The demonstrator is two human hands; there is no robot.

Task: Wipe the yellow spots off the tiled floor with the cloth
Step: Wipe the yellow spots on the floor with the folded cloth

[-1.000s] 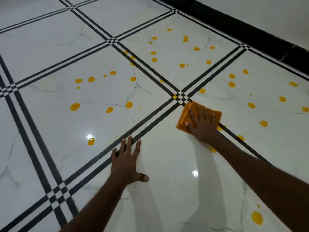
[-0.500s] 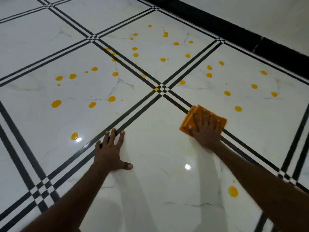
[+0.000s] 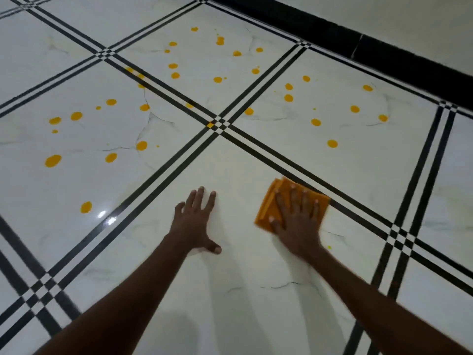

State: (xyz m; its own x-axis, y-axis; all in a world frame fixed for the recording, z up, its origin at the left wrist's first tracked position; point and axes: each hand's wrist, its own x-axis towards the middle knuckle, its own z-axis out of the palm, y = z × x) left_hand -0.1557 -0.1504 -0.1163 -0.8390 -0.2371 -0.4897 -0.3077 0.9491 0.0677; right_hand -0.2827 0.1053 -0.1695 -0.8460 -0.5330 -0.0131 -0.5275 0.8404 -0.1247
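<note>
**Cloth handling, mid-wipe**

The folded orange cloth (image 3: 271, 204) lay flat on the tiled floor (image 3: 256, 316), just inside the black border lines. The right hand (image 3: 297, 221) pressed it, fingers straight and spread. The left hand (image 3: 195, 224) braced, fingers splayed, holding nothing. Yellow spots (image 3: 332, 143) remained on the tiles beyond. Judged: cloth soft, light, prone to bunching on glossy tile; a flat palm over its centre suits best.

right hand (image 3: 298, 222) on cloth (image 3: 268, 208), spots (image 3: 332, 143) beyond

No readable text, label, number or sign appears anywhere.
</note>
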